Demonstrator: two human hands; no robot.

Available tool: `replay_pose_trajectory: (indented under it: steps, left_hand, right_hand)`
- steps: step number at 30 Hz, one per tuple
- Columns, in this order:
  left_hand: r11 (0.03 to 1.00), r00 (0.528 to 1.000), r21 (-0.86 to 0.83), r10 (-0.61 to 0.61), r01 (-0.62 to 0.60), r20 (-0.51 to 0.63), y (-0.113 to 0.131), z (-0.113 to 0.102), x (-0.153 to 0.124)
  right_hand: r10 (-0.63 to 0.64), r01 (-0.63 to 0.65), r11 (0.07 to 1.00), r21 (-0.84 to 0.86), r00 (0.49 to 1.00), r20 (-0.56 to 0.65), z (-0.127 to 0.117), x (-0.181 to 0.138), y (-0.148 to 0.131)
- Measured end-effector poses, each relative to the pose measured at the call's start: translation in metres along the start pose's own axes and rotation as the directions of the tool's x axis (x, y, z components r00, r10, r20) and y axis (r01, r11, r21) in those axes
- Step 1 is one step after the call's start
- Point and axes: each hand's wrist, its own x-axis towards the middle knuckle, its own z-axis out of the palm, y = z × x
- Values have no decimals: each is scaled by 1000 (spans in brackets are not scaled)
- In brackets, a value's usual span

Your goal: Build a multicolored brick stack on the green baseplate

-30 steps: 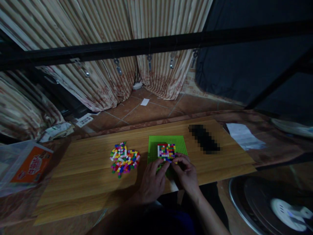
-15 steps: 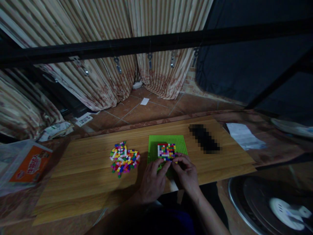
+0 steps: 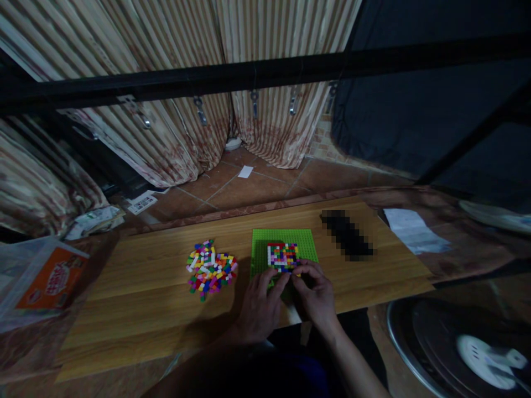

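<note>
Two bare hands work close together at the near side of a green board. The board is flat on a long wooden table, and it has little bumps all over. On it sits a patch of small bricks in lots of colors — red, white, purple, orange, green and more. The patch has straight sides, like a box shape.

The left hand comes in from the left, over the near left corner of the board. The right hand comes in from the right, over the near right part. Their fingertips almost meet at the near edge of the brick patch. The fingers of both hands are bent, with the thumbs close to the pointing fingers (I can't tell if they pinch a brick, because that spot is too small and dark).

To the left of the board, apart from it, is a messy pile of loose bricks. To the right is a dark thing — it is all blurred into squares. Past the table's left end is a see-through tub with an orange label. White paper lies beyond the right end.
</note>
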Motion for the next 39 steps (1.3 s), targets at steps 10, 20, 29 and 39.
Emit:
replay_pose_trajectory:
  steps: [10, 20, 29, 39]
  left_hand:
    - [1000, 1000, -1, -5, 5, 17, 1, -2, 0]
    - [1000, 1000, -13, -15, 15, -7, 0, -2, 0]
    - [1000, 999, -18, 16, -17, -48, -3, 0, -1]
    - [997, 997, -78, -34, 29, -64, -1, -4, 2]
  right_hand:
    - [-7, 7, 1000, -24, 1000, -12, 2, 0, 1]
    - [-15, 15, 1000, 7, 1000, -15, 1, 1, 3]
    - [-15, 14, 999, 35, 999, 33, 0, 10, 4]
    - [-47, 44, 998, 48, 997, 68, -3, 14, 9]
